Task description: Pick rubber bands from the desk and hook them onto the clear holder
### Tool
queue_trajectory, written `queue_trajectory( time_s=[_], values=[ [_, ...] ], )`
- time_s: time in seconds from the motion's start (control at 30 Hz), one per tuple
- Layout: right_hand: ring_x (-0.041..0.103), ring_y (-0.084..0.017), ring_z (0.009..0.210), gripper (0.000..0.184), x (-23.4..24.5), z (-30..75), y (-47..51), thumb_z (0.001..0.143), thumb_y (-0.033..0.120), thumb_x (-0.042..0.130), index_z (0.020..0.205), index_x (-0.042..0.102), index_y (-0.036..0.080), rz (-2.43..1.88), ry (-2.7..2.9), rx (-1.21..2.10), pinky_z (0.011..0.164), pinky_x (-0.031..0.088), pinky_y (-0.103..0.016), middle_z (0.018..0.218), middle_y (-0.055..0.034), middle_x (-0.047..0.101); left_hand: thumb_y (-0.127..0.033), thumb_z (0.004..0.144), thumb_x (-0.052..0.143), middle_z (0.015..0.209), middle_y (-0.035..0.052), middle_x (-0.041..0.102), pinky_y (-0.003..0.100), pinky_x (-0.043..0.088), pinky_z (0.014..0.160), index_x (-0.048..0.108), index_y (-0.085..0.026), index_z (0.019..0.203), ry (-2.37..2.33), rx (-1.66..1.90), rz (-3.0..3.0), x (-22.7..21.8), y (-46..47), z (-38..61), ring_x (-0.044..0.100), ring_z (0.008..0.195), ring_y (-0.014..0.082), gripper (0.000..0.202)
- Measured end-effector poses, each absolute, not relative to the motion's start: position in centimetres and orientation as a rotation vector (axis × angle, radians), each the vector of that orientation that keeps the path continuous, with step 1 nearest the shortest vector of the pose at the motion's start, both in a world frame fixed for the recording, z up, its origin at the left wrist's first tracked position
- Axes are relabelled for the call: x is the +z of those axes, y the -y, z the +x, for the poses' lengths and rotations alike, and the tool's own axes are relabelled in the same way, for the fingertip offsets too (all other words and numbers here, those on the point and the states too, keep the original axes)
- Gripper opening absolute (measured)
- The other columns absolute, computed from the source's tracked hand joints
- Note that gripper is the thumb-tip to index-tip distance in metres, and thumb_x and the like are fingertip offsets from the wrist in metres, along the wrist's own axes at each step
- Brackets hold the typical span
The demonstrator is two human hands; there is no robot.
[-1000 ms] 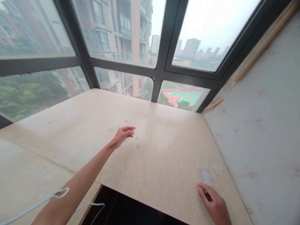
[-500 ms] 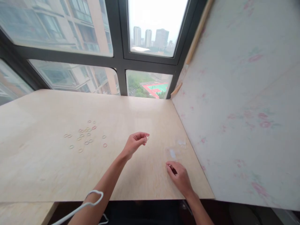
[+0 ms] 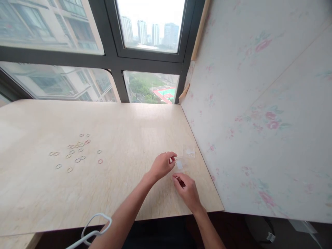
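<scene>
My left hand (image 3: 163, 165) is pinched shut on a small rubber band, beside a small clear plastic bag (image 3: 184, 158) lying on the wooden table (image 3: 124, 138) near the wall. Just below it, my right hand (image 3: 187, 188) is closed with something dark between its fingers that I cannot make out, its fingertips close to the bag's near end. Several small rubber bands (image 3: 77, 150) lie scattered on the table to the left, well apart from both hands.
A floral-papered wall (image 3: 259, 110) bounds the table on the right. Dark-framed windows (image 3: 114, 62) run along the far edge. A white cable (image 3: 90, 231) loops by my left forearm at the table's near edge.
My left hand has carried a rubber band from the scattered pile rightward to the clear bag. The right hand has come in toward it. The view has swung to the right.
</scene>
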State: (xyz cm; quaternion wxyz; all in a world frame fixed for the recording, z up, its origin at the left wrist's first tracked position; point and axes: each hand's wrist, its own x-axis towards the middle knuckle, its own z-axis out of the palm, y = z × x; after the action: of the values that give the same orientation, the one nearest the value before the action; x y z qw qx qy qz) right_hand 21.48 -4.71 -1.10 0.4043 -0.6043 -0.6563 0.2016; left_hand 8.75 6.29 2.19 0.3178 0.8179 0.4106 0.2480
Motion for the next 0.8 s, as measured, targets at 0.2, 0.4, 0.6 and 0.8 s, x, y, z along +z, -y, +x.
queue_trajectory(
  time_s=[0.2,0.4,0.6,0.8],
  values=[
    [0.062,-0.019,0.071,0.015,-1.2,21.4,4.7,0.089,0.021,0.05,0.09,0.065,0.02,-1.514,1.717,0.469,0.067,0.048,-0.03,0.078,-0.0039,0.068,-0.015,0.079,0.055,0.088,0.0035,0.068,0.029,0.048,0.068,0.064,-0.018,0.099,-1.15,0.767,2.097,1.6,-5.9,7.9,0.058,0.065,0.0134,0.022],
    [0.061,-0.022,0.088,0.018,-0.6,21.1,4.4,0.087,0.015,0.052,0.099,0.063,0.021,-1.432,1.899,0.371,0.08,0.048,-0.038,0.091,-0.006,0.067,-0.019,0.083,0.051,0.085,0.0035,0.068,0.027,0.049,0.064,0.064,-0.017,0.096,-1.24,0.918,1.917,0.6,-4.7,5.4,0.059,0.064,0.0125,0.018],
    [0.059,-0.023,0.105,0.02,-0.4,20.8,4.0,0.087,0.014,0.052,0.1,0.065,0.023,-1.348,1.967,0.379,0.091,0.046,-0.043,0.107,-0.0079,0.066,-0.024,0.084,0.051,0.077,0.002,0.067,0.026,0.049,0.06,0.065,-0.018,0.093,-1.355,0.976,1.849,-0.5,-3.3,1.6,0.058,0.06,0.0126,0.018],
    [0.061,-0.022,0.095,0.016,-1.3,21.5,4.3,0.09,0.017,0.05,0.094,0.065,0.021,-1.46,1.746,0.316,0.085,0.05,-0.042,0.096,-0.0076,0.067,-0.027,0.084,0.051,0.074,0.0016,0.067,0.027,0.05,0.06,0.065,-0.018,0.091,-1.399,1.026,1.815,-0.7,-2.3,-2.5,0.061,0.064,0.0146,0.018]
  ],
)
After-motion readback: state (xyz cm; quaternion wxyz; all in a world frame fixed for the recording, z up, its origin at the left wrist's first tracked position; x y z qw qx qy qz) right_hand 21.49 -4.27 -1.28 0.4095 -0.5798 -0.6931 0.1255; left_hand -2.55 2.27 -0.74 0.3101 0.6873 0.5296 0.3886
